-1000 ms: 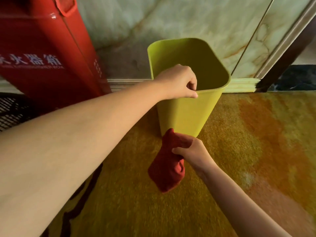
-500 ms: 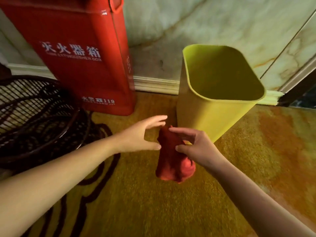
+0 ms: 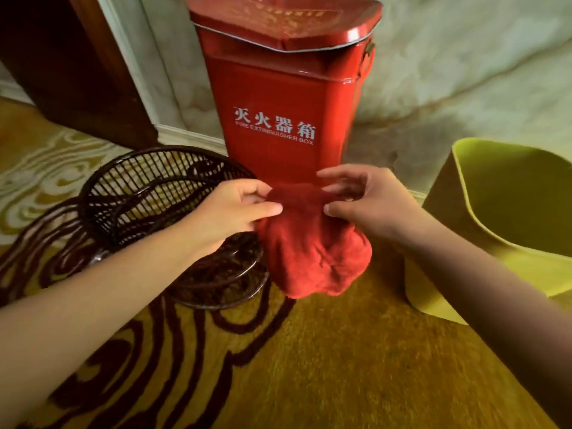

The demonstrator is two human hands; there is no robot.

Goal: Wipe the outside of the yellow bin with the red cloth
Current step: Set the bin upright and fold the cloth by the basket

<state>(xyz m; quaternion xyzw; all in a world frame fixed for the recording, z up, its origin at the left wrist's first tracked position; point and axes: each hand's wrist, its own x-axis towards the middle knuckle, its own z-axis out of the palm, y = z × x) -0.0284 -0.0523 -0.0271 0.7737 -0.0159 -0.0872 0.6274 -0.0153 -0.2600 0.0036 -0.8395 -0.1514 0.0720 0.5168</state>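
The red cloth (image 3: pixel 312 252) hangs bunched in mid-air at the centre of the head view, over the carpet. My left hand (image 3: pixel 229 215) pinches its upper left edge and my right hand (image 3: pixel 368 205) pinches its upper right edge, so both hold it up between them. The yellow bin (image 3: pixel 507 212) stands upright at the right edge, apart from the cloth and from both hands. My right forearm crosses in front of the bin's lower left side and hides part of it.
A red fire extinguisher box (image 3: pixel 278 97) stands against the marble wall just behind the cloth. A dark wire basket (image 3: pixel 154 193) lies on the yellow patterned carpet (image 3: pixel 309 366) under my left hand. A dark wooden door frame (image 3: pixel 77 66) is at the far left.
My left hand let go of the bin's rim, came down and took hold of the cloth. The view swung left, so the bin now sits at the right edge.
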